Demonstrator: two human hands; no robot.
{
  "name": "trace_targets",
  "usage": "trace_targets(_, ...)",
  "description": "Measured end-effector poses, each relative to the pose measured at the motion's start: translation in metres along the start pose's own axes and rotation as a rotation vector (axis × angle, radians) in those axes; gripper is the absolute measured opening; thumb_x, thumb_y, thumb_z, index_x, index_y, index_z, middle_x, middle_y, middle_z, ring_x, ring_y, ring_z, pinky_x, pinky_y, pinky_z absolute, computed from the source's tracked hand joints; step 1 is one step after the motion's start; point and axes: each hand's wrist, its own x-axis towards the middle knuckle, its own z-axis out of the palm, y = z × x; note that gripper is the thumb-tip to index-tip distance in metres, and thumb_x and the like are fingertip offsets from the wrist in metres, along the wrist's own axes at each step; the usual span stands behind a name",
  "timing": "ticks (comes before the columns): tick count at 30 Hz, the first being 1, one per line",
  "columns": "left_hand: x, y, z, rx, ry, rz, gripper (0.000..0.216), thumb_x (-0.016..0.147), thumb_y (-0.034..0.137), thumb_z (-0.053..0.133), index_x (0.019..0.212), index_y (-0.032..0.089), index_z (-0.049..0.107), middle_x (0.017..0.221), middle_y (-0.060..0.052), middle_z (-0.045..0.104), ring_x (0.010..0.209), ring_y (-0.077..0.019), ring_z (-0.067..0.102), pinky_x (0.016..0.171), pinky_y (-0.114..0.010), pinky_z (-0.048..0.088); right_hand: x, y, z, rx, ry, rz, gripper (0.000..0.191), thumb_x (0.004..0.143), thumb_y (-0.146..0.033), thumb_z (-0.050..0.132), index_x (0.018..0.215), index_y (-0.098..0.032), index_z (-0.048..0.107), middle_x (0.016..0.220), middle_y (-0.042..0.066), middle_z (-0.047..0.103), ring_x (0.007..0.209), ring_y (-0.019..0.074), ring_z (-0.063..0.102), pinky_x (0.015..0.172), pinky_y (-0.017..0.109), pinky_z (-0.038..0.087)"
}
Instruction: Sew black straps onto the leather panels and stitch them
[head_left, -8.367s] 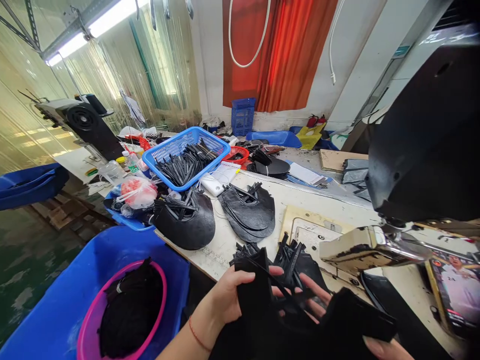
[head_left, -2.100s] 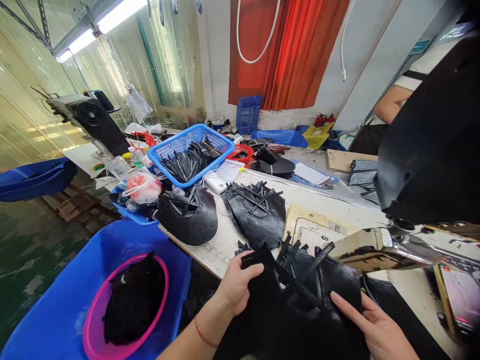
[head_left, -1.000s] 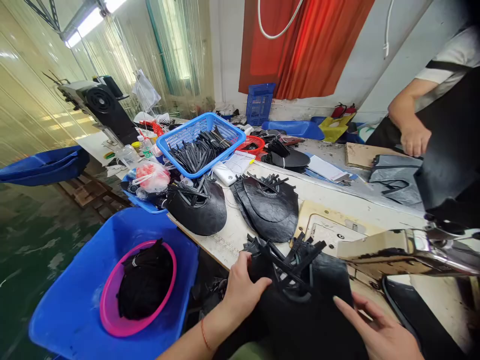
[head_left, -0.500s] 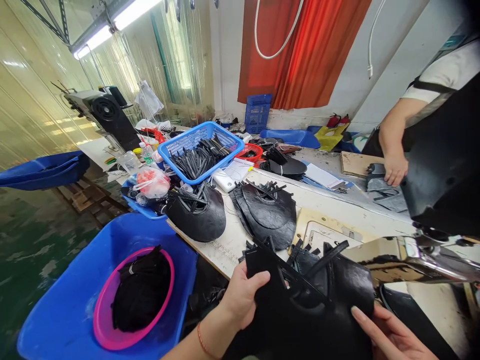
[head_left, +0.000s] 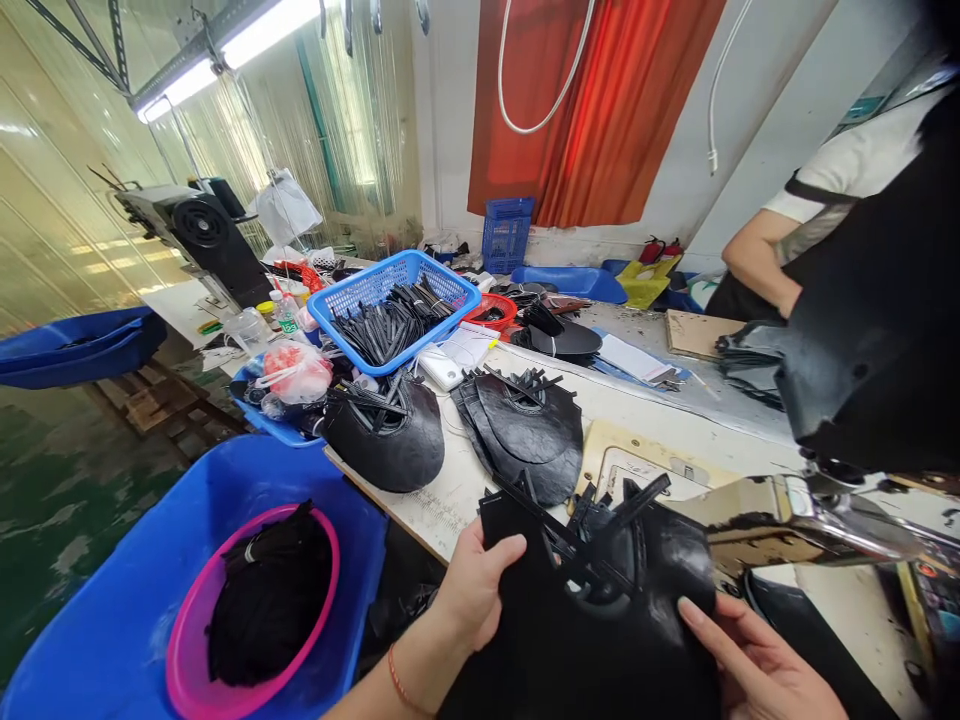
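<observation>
My left hand grips the left edge of a black leather piece, thumb on top. On its right edge my right hand is closed, thumb over the front and fingers behind. Narrow black strips stick out around a curved opening at the top of the piece. Beyond it on the white table lie a stack of similar black leather pieces and, to its left, another black piece with strips. The lower part of the held leather runs out of view.
A sewing machine stands close on the right. A blue basket of black strips sits at the back. On the lower left, a blue bin holds a pink basin with black material. A co-worker is across the table.
The leather piece and my right hand have shifted slightly left in view, with both hands still gripping it. The co-worker's hand has drawn back from the grey pieces and is now hidden.
</observation>
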Motion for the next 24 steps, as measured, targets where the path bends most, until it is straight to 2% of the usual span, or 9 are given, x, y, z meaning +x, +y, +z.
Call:
trace_targets(4,0.051,0.036,0.018,0.189,0.007,0.173,0.036,0.067,0.033,0.076,0.094,0.013,0.062,0.083,-0.012,0.073,0.079,-0.0270,0.070,0.080,-0.044,0.054,0.027,-0.039,0.048,-0.191,-0.182,-0.216,0.046,0.049,-0.050,0.087,0.079,-0.023,0.066,0.079,0.005,0.072,0.072,0.0224,0.069,0.058,0.027,0.058)
trace_targets(7,0.099,0.075,0.031,0.267,0.054,0.310,0.038,0.075,0.039,0.071,0.103,0.017,0.059,0.101,-0.011,0.069,0.100,-0.0250,0.066,0.094,-0.042,0.048,0.055,-0.070,0.086,-0.225,-0.229,-0.350,0.053,0.060,-0.064,0.072,0.096,-0.026,0.063,0.098,0.005,0.070,0.091,0.0217,0.067,0.077,0.029,0.057)
trace_targets(9,0.112,0.091,0.029,0.349,0.118,0.406,0.045,0.074,0.039,0.075,0.111,0.019,0.057,0.112,-0.010,0.064,0.117,-0.0252,0.056,0.104,-0.042,0.038,0.063,-0.075,0.094,-0.273,-0.206,-0.408,0.063,0.059,-0.061,0.075,0.110,-0.027,0.059,0.110,0.006,0.066,0.102,0.0229,0.063,0.089,0.033,0.053)
trace_targets(11,0.102,0.087,0.013,0.449,0.178,0.469,0.050,0.064,0.036,0.083,0.105,0.020,0.059,0.112,-0.010,0.059,0.124,-0.0289,0.045,0.111,-0.045,0.027,0.060,-0.063,0.079,-0.415,-0.174,-0.465,0.074,0.054,-0.055,0.081,0.117,-0.024,0.057,0.107,0.008,0.063,0.097,0.0256,0.062,0.089,0.040,0.050)
trace_targets(12,0.090,0.077,0.002,0.524,0.198,0.485,0.050,0.057,0.035,0.087,0.097,0.021,0.061,0.108,-0.009,0.058,0.124,-0.0315,0.043,0.112,-0.047,0.024,0.056,-0.050,0.065,-0.496,-0.158,-0.478,0.077,0.051,-0.052,0.083,0.117,-0.022,0.059,0.100,0.008,0.063,0.089,0.0265,0.061,0.086,0.043,0.050)
trace_targets(14,0.060,0.046,-0.025,0.685,0.216,0.471,0.052,0.042,0.031,0.093,0.082,0.021,0.061,0.097,-0.007,0.055,0.118,-0.0362,0.041,0.111,-0.054,0.021,0.046,-0.018,0.031,-0.861,-0.114,-0.580,0.077,0.056,-0.063,0.074,0.118,-0.019,0.058,0.090,0.007,0.059,0.070,0.0228,0.057,0.074,0.044,0.051)
trace_targets(17,0.023,0.000,-0.053,1.333,0.259,0.476,0.072,0.037,0.042,0.094,0.095,0.018,0.060,0.102,-0.009,0.052,0.105,-0.0349,0.044,0.099,-0.054,0.035,0.032,0.025,-0.009,-1.104,-0.065,-0.496,0.085,0.054,-0.067,0.068,0.120,-0.013,0.057,0.084,0.006,0.057,0.057,0.0199,0.053,0.063,0.042,0.051)
trace_targets(20,0.014,-0.019,-0.059,1.607,0.268,0.460,0.079,0.039,0.049,0.093,0.100,0.015,0.057,0.104,-0.011,0.052,0.099,-0.0318,0.046,0.091,-0.048,0.041,0.026,0.041,-0.020,-1.136,-0.039,-0.445,0.083,0.055,-0.066,0.065,0.121,-0.015,0.056,0.078,0.003,0.058,0.055,0.0201,0.055,0.058,0.039,0.049)
trace_targets(24,0.019,-0.015,-0.050,1.545,0.254,0.383,0.069,0.040,0.040,0.095,0.092,0.017,0.056,0.099,-0.010,0.056,0.097,-0.0312,0.050,0.088,-0.045,0.043,0.024,0.033,-0.014,-1.012,0.082,-0.486,0.074,0.060,-0.064,0.062,0.120,-0.022,0.054,0.072,-0.001,0.061,0.061,0.0217,0.061,0.061,0.037,0.048)
